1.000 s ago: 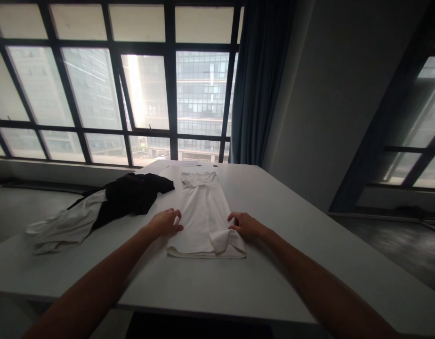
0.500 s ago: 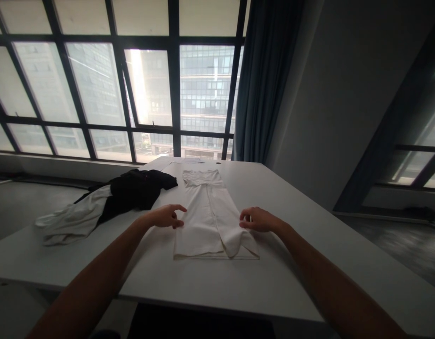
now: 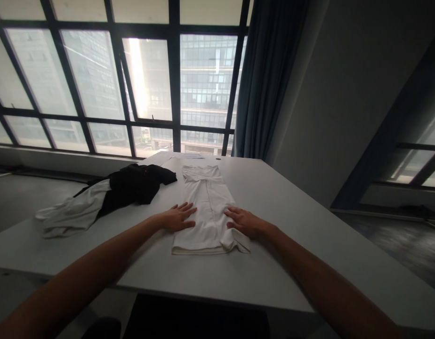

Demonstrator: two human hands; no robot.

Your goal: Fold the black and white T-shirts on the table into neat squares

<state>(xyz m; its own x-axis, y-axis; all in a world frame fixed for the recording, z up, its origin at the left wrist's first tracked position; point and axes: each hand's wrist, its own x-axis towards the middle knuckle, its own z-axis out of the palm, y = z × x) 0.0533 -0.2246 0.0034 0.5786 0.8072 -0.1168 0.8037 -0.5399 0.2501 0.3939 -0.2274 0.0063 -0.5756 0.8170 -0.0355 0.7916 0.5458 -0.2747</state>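
A white skirt-like garment [image 3: 206, 226] lies lengthwise on the white table [image 3: 217, 278], its gathered waist end toward the window. A seam or slit runs down its middle. My left hand [image 3: 178, 217] rests flat on its left edge, fingers spread. On the right edge lies my right hand [image 3: 243, 221], fingers stretched out and palm down. Beneath and beside the right hand the cloth is bunched, and the lower right corner is rumpled. Neither hand grips the fabric.
To the left, a black garment [image 3: 138, 186] lies in a loose heap with a white cloth [image 3: 74, 209] against it. Papers [image 3: 185, 156] lie at the table's far end. Beyond stand the window and a blue curtain [image 3: 254, 108].
Both hands have gone from curled fingers at the garment's sides to flat on its edges, moving inward. The right side of the cloth has shifted inward and wrinkled.
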